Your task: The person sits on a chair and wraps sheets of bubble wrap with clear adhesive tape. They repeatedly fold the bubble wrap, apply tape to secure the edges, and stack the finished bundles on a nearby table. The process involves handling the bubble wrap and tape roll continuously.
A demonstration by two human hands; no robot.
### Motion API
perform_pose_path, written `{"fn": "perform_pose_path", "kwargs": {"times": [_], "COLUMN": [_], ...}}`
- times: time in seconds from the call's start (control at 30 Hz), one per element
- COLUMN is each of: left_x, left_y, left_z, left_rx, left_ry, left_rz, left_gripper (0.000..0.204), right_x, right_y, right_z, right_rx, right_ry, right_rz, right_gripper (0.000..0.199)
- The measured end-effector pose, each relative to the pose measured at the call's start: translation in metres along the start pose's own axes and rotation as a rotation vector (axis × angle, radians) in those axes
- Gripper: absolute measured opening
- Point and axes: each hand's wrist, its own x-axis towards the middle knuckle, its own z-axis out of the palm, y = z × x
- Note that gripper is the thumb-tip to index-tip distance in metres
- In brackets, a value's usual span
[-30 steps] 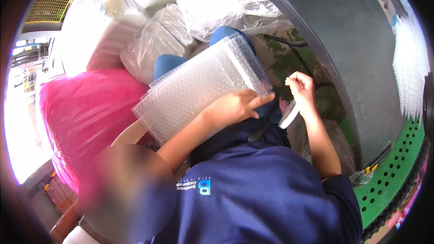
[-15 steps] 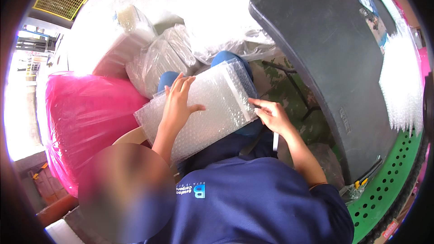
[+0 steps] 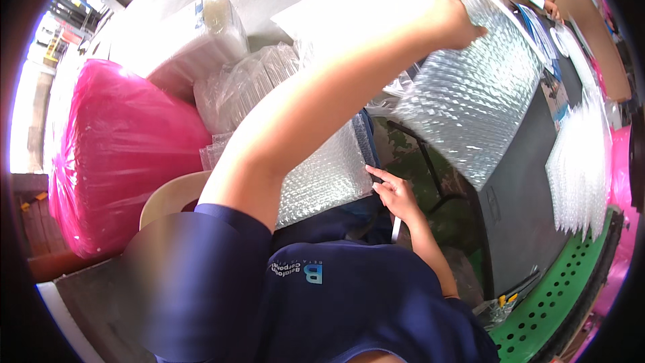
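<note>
My left arm crosses my lap toward the upper right, and my left hand (image 3: 458, 25) is closed on the upper part of a clear bubble-wrap bag (image 3: 470, 87). That bag hangs tilted over the dark table. Across my lap lies another bubble-wrap bag (image 3: 326, 178), partly covered by my left forearm. At its right edge is my right hand (image 3: 398, 200), index finger stretched out and touching the edge, other fingers curled. A narrow white strip (image 3: 396, 230) sticks out below that hand, seemingly held in the curled fingers.
A dark folding table (image 3: 531, 208) stands at right, with stacked bubble-wrap bags (image 3: 576, 168) near its outer edge. Beyond it, a co-worker's hands (image 3: 552, 10) show. On the left are a pink plastic-wrapped bundle (image 3: 127, 154) and clear-wrapped packs (image 3: 248, 81). A green perforated seat (image 3: 557, 289) is lower right.
My left hand has left the lap bag and swung to the upper right, now holding another bubble-wrap bag over the table. My right hand stays by the lap bag's edge, its index finger more extended.
</note>
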Motion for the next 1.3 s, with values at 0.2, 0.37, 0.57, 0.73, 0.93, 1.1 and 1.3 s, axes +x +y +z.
{"fn": "perform_pose_path", "kwargs": {"times": [0.2, 0.37, 0.57, 0.73, 0.93, 1.1, 1.3], "left_x": [-0.108, -0.227, -0.254, -0.244, -0.208, -0.197, -0.214], "left_y": [-0.049, -0.102, -0.160, -0.212, -0.229, -0.266, -0.185], "left_z": [-0.004, -0.009, -0.013, -0.008, -0.024, 0.001, 0.001], "left_rx": [-0.278, -0.687, -0.195, 0.415, 0.341, 0.166, 0.240], "left_ry": [0.134, -0.815, -0.347, -0.248, -0.690, -0.602, -0.266], "left_rz": [0.054, -0.338, 0.006, -0.229, -0.353, -0.248, 0.144], "left_gripper": [0.034, 0.032, 0.049, 0.101, 0.110, 0.103, 0.083], "right_x": [-0.023, -0.022, -0.018, -0.016, -0.009, -0.010, -0.013], "right_y": [-0.023, -0.063, -0.070, -0.062, -0.054, -0.059, -0.078], "right_z": [-0.003, 0.008, 0.031, 0.035, 0.037, 0.038, 0.030], "right_rx": [-0.074, -0.347, -0.394, -0.331, -0.241, -0.176, 0.022], "right_ry": [0.412, 0.522, 0.480, 0.453, 0.456, 0.454, 0.424], "right_rz": [-0.154, -0.419, -0.482, -0.446, -0.408, -0.416, -0.438], "right_gripper": [0.038, 0.039, 0.032, 0.026, 0.021, 0.022, 0.025]}}
